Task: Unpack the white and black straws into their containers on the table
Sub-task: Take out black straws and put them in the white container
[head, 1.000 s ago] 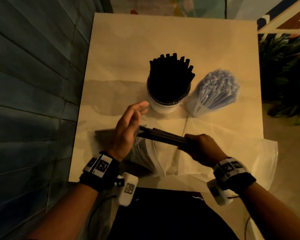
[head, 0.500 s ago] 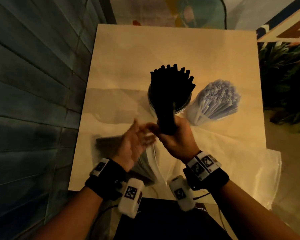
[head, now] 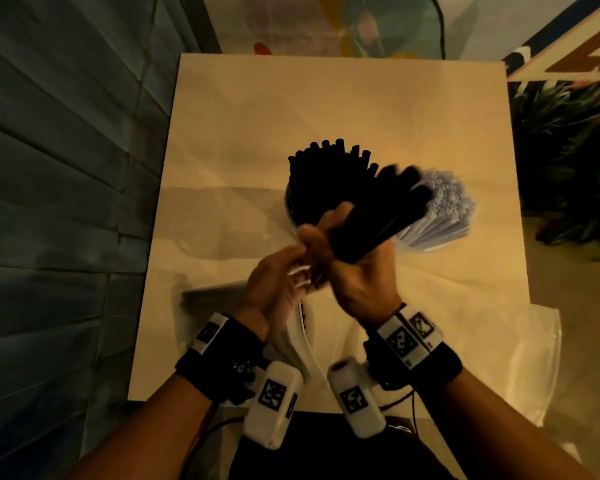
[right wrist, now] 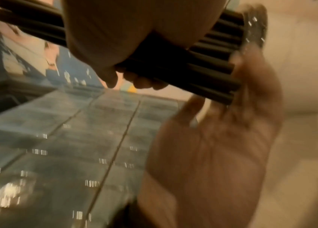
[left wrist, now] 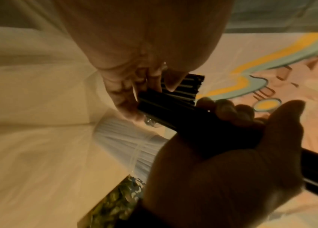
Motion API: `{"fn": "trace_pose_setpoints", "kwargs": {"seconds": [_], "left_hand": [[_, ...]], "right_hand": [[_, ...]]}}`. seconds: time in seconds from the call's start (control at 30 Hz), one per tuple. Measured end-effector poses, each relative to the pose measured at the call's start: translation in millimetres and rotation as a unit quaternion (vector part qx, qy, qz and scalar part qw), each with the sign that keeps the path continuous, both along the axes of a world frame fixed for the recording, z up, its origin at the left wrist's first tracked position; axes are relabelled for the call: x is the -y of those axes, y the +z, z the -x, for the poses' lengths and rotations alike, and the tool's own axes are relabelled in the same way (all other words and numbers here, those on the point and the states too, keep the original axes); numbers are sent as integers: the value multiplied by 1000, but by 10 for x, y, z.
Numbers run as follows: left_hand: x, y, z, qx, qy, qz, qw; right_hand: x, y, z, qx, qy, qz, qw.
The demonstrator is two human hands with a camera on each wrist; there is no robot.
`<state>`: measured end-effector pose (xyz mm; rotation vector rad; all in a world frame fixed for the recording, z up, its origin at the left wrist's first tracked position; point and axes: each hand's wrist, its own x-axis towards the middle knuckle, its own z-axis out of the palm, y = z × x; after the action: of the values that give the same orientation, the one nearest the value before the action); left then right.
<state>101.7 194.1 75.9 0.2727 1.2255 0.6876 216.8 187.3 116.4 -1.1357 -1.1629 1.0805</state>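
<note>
While your right hand [head: 357, 271] clenches the black straw bundle [head: 381, 216] | your left hand [head: 278, 282], fingers straight, touches its lower end.

You face dim, warm-lit corner: teal plank wall [head: 59, 202] on left, painted mural [head: 326, 22] ahead, leafy plant [head: 568, 161] on right.

Just beyond the grip, the black straws [head: 321, 181] and white straws [head: 444, 216] block; bare table [head: 222, 133] lies left.
</note>
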Motion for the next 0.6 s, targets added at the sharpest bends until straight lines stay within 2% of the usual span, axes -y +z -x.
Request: {"fn": "trace_pose_setpoints", "kwargs": {"seconds": [0.1, 0.23, 0.33, 0.4, 0.47, 0.53, 0.6], "left_hand": [[-203, -94, 68, -140, 16, -130, 982], [-326, -247, 184, -217, -22, -262, 940], [-384, -415, 154, -265, -96, -305, 910], [-407, -510, 96, -267, -110, -333, 898], [-428, -599, 40, -279, -136, -340, 888], [-508, -614, -47, -330, -188, -336, 862], [-669, -666, -132, -317, -203, -341, 861]], "right_hand": [[-248, 65, -181, -14, -94, -3, 995], [-528, -29, -286, 8, -149, -10, 989], [-634, -127, -270, 22, -162, 13, 986], [-656, -171, -242, 25, -159, 31, 986], [-671, -187, -225, 32, -154, 37, 987], [-690, -203, -230, 57, -159, 29, 985], [-719, -236, -268, 92, -175, 12, 980]]}}
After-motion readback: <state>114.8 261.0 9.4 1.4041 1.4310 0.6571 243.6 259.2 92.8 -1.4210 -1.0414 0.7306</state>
